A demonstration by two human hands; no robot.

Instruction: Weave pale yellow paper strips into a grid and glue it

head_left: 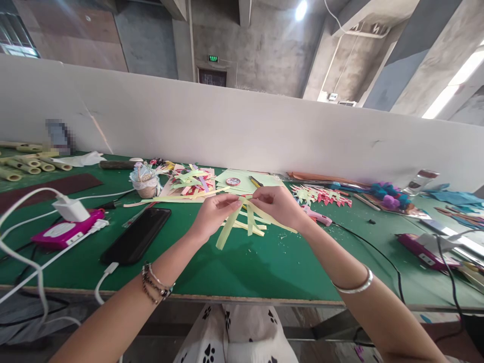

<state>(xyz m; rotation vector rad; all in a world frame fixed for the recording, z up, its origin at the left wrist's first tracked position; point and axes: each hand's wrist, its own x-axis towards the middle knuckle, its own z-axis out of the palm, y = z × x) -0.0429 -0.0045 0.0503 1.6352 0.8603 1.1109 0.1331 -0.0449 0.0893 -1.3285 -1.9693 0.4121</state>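
Note:
Pale yellow-green paper strips hang between my two hands, folded or woven together where the fingers meet. My left hand pinches them from the left side. From the right, my right hand pinches the same strips, thumb and fingertips close to the left ones. The exact fold is partly hidden by the fingers. Below and behind the hands, several loose pale strips lie on the green table. A pink glue gun rests just right of my right hand.
At left lie a black phone on a white cable and a magenta power strip. A small decorated pot, a pile of cut paper, a tape roll and a yellow cutter sit behind. Another magenta power strip is at right.

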